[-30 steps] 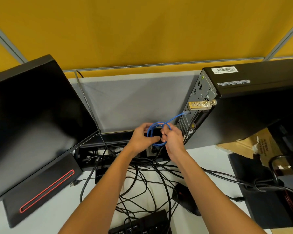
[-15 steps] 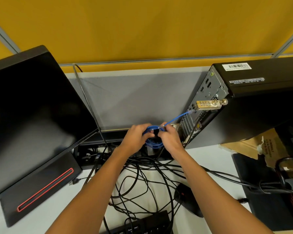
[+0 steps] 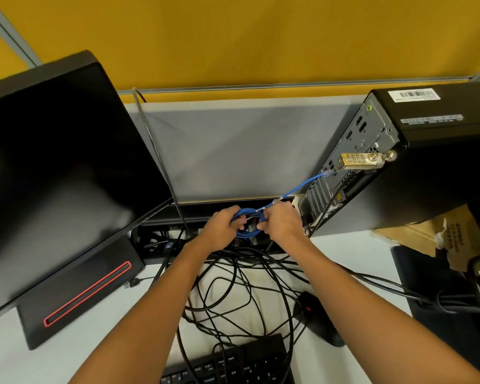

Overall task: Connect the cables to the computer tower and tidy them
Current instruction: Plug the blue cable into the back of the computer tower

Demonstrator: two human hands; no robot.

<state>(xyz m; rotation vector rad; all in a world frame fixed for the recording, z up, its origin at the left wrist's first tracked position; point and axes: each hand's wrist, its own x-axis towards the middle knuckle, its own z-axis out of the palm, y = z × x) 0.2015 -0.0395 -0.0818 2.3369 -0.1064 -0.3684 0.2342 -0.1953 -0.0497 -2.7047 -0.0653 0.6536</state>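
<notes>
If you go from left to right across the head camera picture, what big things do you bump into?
Monitor → left hand → coiled blue cable → right hand → gold lock → computer tower.

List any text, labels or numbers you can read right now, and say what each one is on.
Nothing reads cleanly.
Barcode sticker on the computer tower: print too small.
Long label on the tower: blurred.
Combination lock: dial digits unclear.
Cardboard print: blurred.
Keyboard: key legends too blurred to quote.
</notes>
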